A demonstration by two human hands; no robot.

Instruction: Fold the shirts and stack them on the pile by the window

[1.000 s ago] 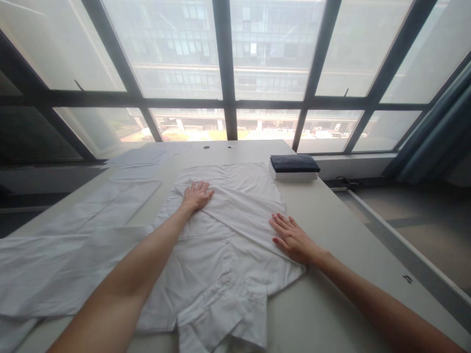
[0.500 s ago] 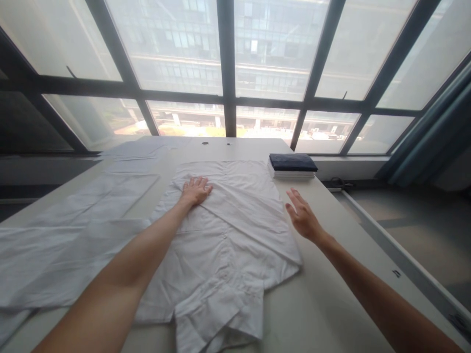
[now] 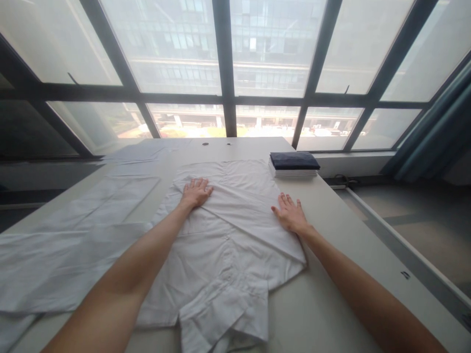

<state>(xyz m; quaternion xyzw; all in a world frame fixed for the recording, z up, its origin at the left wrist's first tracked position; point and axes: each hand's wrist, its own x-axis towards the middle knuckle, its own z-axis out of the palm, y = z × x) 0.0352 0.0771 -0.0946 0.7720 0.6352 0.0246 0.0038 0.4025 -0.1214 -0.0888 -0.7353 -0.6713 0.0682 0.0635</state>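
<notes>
Head-worn view, forward, down over table [image 3: 316, 309]

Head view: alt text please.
Bare left hand rests on a wrinkled white cloth garment on a pale flat table; bare right hand is at the garment's right edge. A folded navy bundle tops a white stack near dark-framed glass windows.

L fingers [image 3: 205, 184] on wht shirt [image 3: 243, 230] | R fingers [image 3: 289, 200] at R edge | navy cloth [image 3: 293, 161] atop wht stk [image 3: 295, 173]
</notes>
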